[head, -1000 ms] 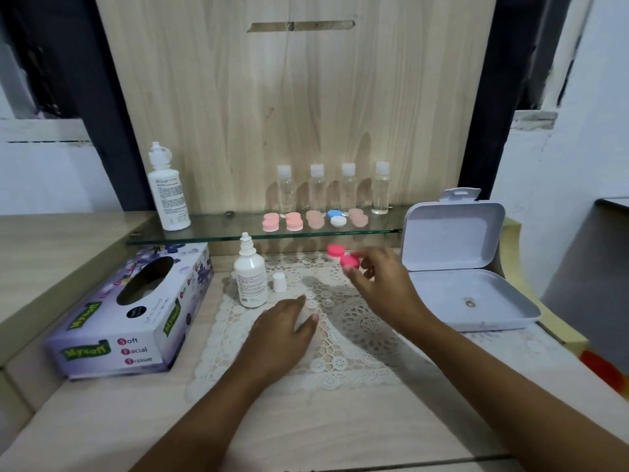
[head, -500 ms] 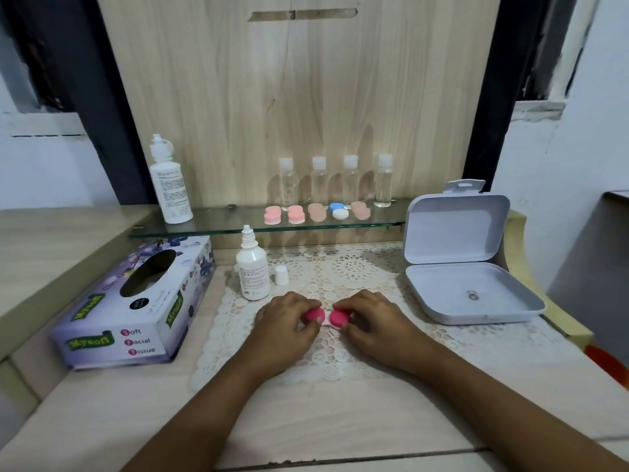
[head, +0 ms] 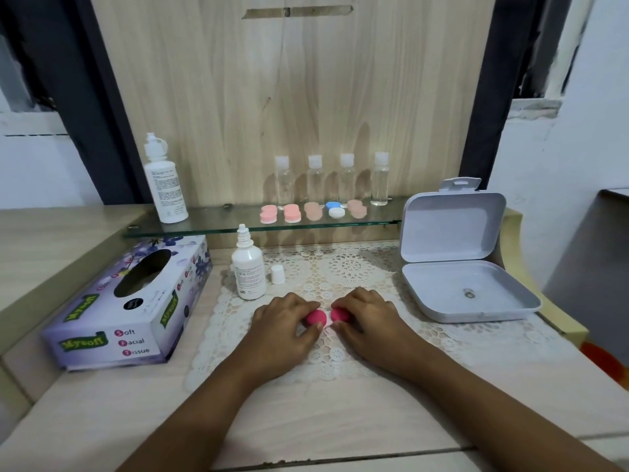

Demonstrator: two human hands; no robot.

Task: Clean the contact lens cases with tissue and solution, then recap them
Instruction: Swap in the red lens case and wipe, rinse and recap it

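Note:
A bright pink contact lens case (head: 327, 316) lies on the lace mat (head: 350, 274) at the middle of the table. My left hand (head: 284, 327) grips its left cap and my right hand (head: 369, 318) grips its right cap, fingers curled around each. A small white solution bottle (head: 249, 269) stands uncapped left of the hands, with its white cap (head: 277, 274) beside it. The purple tissue box (head: 129, 306) lies at the left. Several more lens cases (head: 292, 213), pink, peach and blue-white, sit on the glass shelf (head: 211, 226).
A tall white bottle (head: 164, 182) stands at the shelf's left end, and several small clear bottles (head: 347, 178) line its back. An open white hinged box (head: 456, 267) sits to the right of my hands. A wooden panel rises behind the shelf.
My right hand brought the pink case down from in front of the shelf onto the mat. My left hand moved onto it, and both hands now grip its caps.

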